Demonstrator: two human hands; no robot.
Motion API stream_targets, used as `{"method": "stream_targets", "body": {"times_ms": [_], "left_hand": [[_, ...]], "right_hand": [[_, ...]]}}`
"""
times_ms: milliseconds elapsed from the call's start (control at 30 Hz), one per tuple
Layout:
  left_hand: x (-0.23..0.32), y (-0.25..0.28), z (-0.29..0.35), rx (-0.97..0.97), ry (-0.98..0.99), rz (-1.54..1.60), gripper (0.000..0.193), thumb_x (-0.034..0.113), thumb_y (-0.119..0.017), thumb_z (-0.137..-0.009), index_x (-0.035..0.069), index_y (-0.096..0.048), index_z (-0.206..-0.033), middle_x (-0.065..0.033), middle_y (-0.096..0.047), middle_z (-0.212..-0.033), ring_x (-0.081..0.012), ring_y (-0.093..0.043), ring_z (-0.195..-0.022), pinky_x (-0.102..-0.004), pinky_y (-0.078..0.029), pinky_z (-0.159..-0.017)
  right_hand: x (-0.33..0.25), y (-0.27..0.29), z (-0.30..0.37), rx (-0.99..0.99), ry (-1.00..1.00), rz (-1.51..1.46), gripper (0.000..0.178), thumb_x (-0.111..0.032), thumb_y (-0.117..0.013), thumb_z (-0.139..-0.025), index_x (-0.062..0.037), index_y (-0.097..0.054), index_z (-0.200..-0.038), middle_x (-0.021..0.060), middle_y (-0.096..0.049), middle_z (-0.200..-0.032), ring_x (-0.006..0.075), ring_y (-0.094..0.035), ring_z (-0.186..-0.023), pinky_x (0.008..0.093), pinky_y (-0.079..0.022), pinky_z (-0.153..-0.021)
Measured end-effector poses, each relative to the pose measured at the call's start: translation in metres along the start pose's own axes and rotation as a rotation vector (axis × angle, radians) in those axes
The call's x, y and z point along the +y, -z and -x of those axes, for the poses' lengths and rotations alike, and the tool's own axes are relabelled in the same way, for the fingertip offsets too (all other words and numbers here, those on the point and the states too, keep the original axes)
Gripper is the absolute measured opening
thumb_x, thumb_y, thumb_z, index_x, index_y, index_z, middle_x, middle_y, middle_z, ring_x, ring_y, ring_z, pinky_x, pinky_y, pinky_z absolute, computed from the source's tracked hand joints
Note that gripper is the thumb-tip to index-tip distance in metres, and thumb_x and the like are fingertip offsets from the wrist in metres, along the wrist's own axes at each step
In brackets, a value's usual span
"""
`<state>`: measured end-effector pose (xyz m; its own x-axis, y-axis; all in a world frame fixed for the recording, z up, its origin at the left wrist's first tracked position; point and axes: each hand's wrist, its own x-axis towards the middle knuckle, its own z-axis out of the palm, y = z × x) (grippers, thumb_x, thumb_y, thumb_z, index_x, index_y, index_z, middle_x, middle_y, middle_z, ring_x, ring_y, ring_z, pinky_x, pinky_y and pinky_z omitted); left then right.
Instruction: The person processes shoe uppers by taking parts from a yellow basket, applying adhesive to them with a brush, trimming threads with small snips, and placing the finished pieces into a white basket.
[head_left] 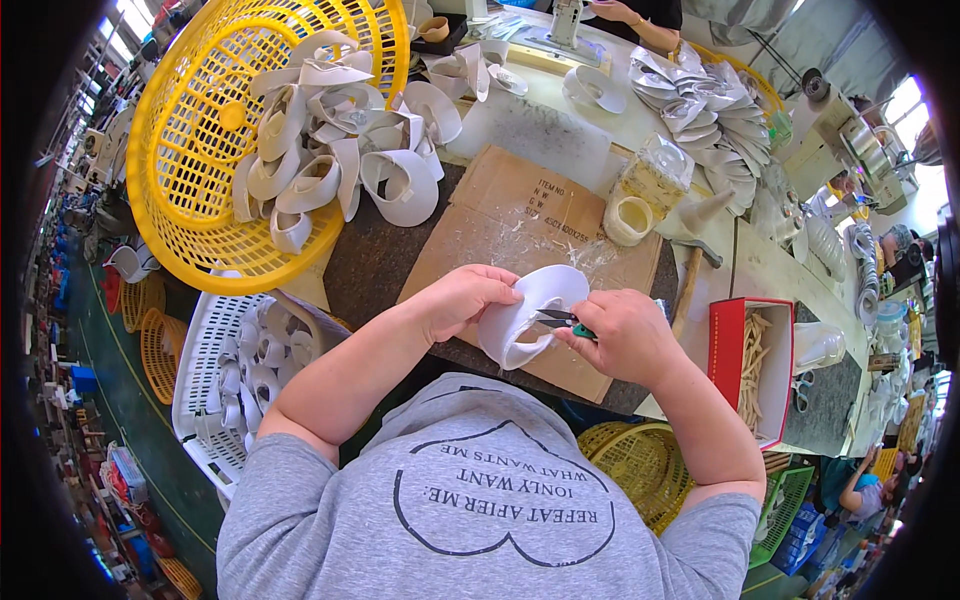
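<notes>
Over the cardboard sheet (470, 235), my left hand (465, 303) grips a curved white shoe upper (560, 287) by its left edge, thumb on top. My right hand (627, 335) is wrapped round a pair of snips (553, 317) with dark pointed blades and a green handle. The blades sit apart at the opening of the upper, against its inner edge. My fingers partly hide the handle. White scraps and shavings (565, 238) lie scattered on the cardboard just beyond the upper.
White uppers fill a yellow basket (160, 190) at the left and a white crate (190, 385) below it. At the right are a glue-stained jar (630, 220), a hammer (688, 290) and a red box (723, 370) of beige sticks. Another person's arm (640, 25) shows at the far side.
</notes>
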<state>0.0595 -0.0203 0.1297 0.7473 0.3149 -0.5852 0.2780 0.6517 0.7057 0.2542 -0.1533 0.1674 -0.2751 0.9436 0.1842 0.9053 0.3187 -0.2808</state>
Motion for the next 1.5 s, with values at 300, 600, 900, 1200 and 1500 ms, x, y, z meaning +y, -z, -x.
{"method": "stream_targets", "body": {"times_ms": [300, 600, 900, 1200, 1500], "left_hand": [[-0.004, -0.007, 0.001, 0.033, -0.119, -0.106, 0.027, 0.013, -0.054, -0.086, 0.0, -0.058, -0.109, -0.0062, -0.062, -0.095, -0.0131, -0.06, -0.083, -0.0289, -0.049, -0.073], [-0.007, -0.017, 0.01, 0.059, -0.18, -0.111, 0.024, 0.015, -0.052, -0.088, 0.001, -0.057, -0.108, -0.0043, -0.061, -0.093, -0.0115, -0.059, -0.082, -0.0265, -0.048, -0.071], [-0.008, -0.018, 0.012, 0.028, -0.238, -0.098, 0.024, 0.015, -0.052, -0.089, 0.001, -0.058, -0.107, -0.0044, -0.062, -0.094, -0.0105, -0.059, -0.081, -0.0265, -0.047, -0.075], [-0.004, -0.027, 0.016, 0.03, -0.233, -0.213, 0.023, 0.014, -0.05, -0.09, 0.001, -0.056, -0.108, -0.004, -0.062, -0.092, -0.0101, -0.058, -0.08, -0.0262, -0.048, -0.07], [-0.004, -0.026, 0.022, -0.027, -0.186, -0.11, 0.022, 0.012, -0.053, -0.087, 0.0, -0.059, -0.105, -0.004, -0.062, -0.09, -0.011, -0.058, -0.079, -0.0256, -0.045, -0.073]], "right_hand": [[-0.012, -0.007, 0.007, -0.025, -0.155, -0.083, 0.027, -0.03, -0.065, -0.079, -0.0052, -0.057, -0.072, 0.0087, -0.055, -0.065, 0.0291, -0.056, -0.061, 0.0386, -0.044, -0.055], [-0.017, -0.013, 0.01, 0.079, -0.117, 0.028, 0.027, -0.03, -0.065, -0.079, -0.0069, -0.055, -0.069, 0.0083, -0.053, -0.062, 0.0288, -0.055, -0.059, 0.0377, -0.043, -0.055], [-0.016, -0.011, 0.016, 0.141, -0.235, -0.2, 0.027, -0.029, -0.063, -0.08, -0.0062, -0.054, -0.07, 0.0097, -0.056, -0.065, 0.0305, -0.057, -0.061, 0.0392, -0.044, -0.056], [-0.016, -0.003, 0.013, 0.032, -0.142, -0.104, 0.03, -0.033, -0.063, -0.08, -0.0058, -0.054, -0.07, 0.0092, -0.056, -0.066, 0.0286, -0.057, -0.062, 0.0392, -0.045, -0.057], [-0.01, -0.002, 0.011, 0.044, 0.046, -0.027, 0.029, -0.029, -0.07, -0.072, -0.0069, -0.052, -0.067, 0.0075, -0.052, -0.062, 0.0273, -0.053, -0.058, 0.0373, -0.041, -0.054]]}}
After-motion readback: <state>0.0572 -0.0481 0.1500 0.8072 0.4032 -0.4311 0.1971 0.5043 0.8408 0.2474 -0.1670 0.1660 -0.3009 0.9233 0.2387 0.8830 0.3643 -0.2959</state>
